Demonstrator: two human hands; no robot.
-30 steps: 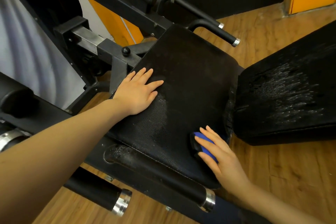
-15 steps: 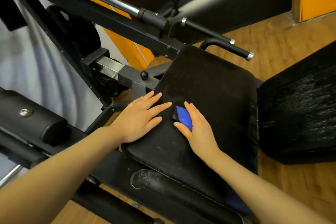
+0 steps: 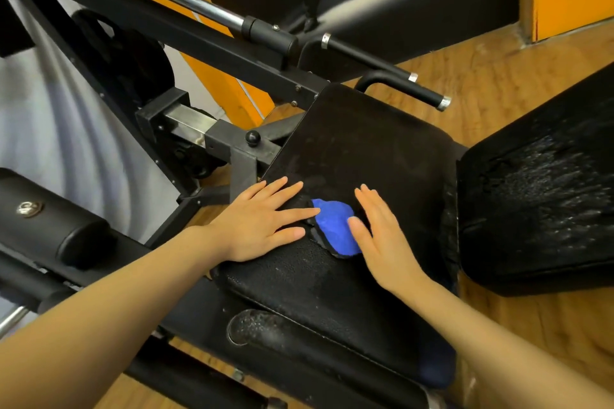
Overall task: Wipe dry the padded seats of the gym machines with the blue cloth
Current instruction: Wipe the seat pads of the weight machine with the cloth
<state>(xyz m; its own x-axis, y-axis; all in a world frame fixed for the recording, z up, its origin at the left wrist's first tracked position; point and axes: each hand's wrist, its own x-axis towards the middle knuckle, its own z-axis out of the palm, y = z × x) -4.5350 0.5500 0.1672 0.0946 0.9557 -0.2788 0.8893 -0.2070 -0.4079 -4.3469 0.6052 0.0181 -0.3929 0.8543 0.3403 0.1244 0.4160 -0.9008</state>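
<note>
Now both hands flank the blue cloth [image 3: 335,226].

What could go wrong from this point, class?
The cloth lies between both flat hands, left and right, neither gripping it, so it may slip off the seat. The pad at right looks wet with droplets and could be missed.

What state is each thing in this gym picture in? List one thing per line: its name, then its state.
Blue cloth: crumpled, lying on the seat between the hands.
Seat pad: mostly wiped, faint specks near the front.
Back pad: wet, covered in droplets.
Left hand: flat on the seat, fingertip touching the cloth.
Right hand: open, thumb against the cloth.
</note>
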